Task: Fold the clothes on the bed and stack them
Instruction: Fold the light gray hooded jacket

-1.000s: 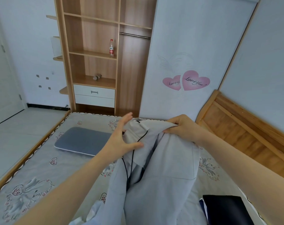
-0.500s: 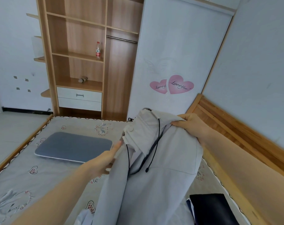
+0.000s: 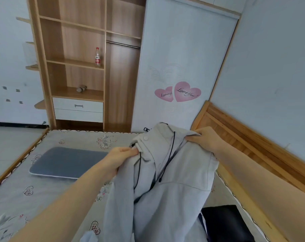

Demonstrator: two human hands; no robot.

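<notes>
Above the patterned grey bed (image 3: pixel 43 186), both hands, left (image 3: pixel 119 158) and right (image 3: pixel 203 139), pinch the light-grey hooded jacket (image 3: pixel 165 189); its black drawstrings (image 3: pixel 169 159) may tangle, or the loose fabric may slip.

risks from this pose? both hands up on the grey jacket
1. The jacket hangs bunched between the left hand and right hand, front open; laid down like this it may crease or fold skewed.
2. Its black drawcords dangle loose and could end up trapped inside a fold.
3. The hem hangs close to the folded dark garment on the bed; lowering the jacket might drag or cover it.
</notes>
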